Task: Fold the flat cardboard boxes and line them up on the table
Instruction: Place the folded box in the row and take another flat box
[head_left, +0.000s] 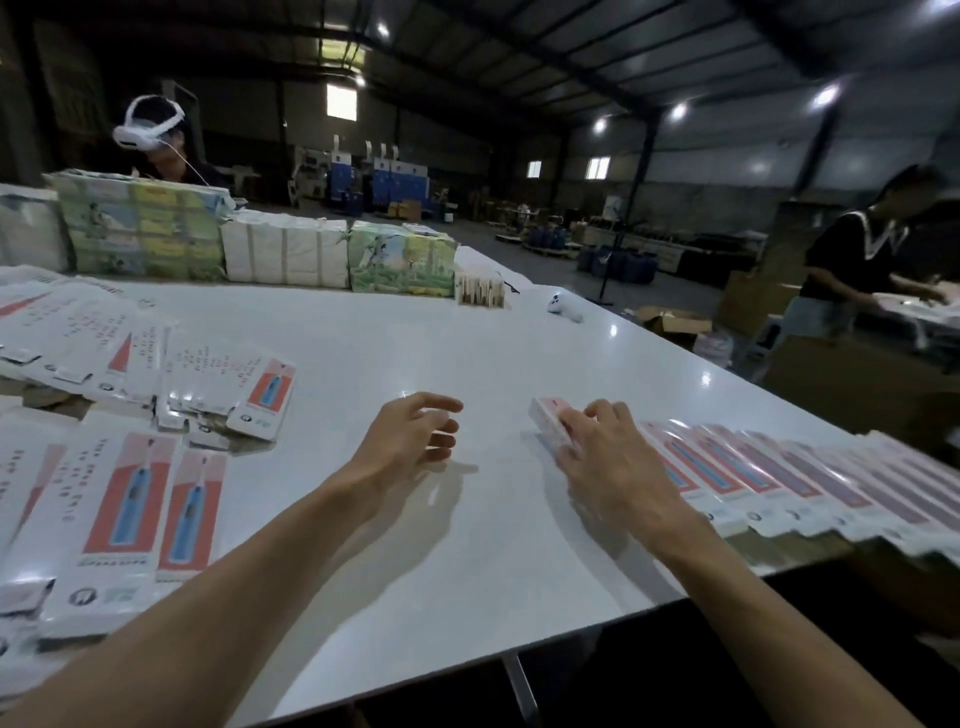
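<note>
1. Here the right hand (602, 457), at centre right of the frame, lies palm down with fingers spread on a folded box (548, 428); whether the fingers clamp it or merely press it cannot be told.
2. That box sits at the left end of a row of folded boxes (789, 478), which runs to the right edge of the frame along the near edge of the table (389, 338).
3. The left hand (410, 436), at centre, hovers above bare tabletop, fingers apart and loosely curled, holding nothing.
4. Flat boxes (130, 499) lie in loose overlapping piles at lower left, with more flat stock (67, 332) at middle left.
5. Judged progress: a long row is made, yet many flat boxes remain; the task appears well under way but far from finished.
</note>
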